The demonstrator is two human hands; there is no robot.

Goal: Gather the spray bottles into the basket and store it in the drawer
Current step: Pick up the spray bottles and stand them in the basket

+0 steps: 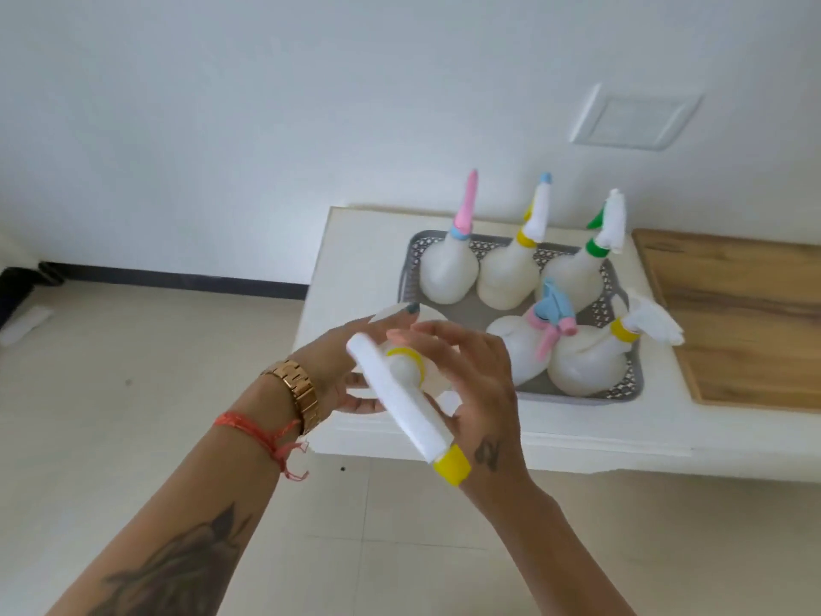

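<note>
1. Head view, centre of the frame: both of my hands hold the sixth spray bottle (402,371), a white, round-bellied bottle with a yellow collar, a white trigger head and a yellow nozzle tip pointing toward the lower centre.
2. Grip: my left hand (351,371) cups the bottle from the left, fingers curled around its body; my right hand (471,384) wraps its neck and shoulder from the right. Both are closed on the bottle.
3. Handling, as a judgement: the plastic looks thin, smooth and light, likely slippery on the belly; the neck under the collar is the surest hold, and the trigger head should not bear load.
4. Right of centre: the grey perforated basket (411,264) sits on the white cabinet top (355,242) and holds five similar bottles, three upright at the back and two leaning at the front.
5. The basket's near-left corner looks free for this bottle.
6. Right edge: a wooden board (733,313) lies beside the basket. No drawer is visible.
</note>
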